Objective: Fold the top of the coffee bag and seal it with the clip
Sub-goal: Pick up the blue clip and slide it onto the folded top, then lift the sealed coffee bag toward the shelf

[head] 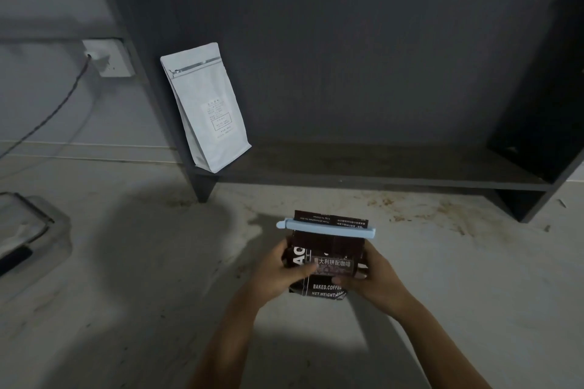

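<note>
- Left hand: forearm enters from 6 o'clock, fingers curled, thumb pointing toward 3 o'clock.
- Right hand: forearm enters from 5 o'clock, fingers curled, mirroring the left.

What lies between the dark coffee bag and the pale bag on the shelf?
Only bare, stained floor between the dark coffee bag and the pale bag, in the head view.

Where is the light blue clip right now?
Low centre of the head view, the light blue clip lies across the black coffee bag, above both hands.
</note>
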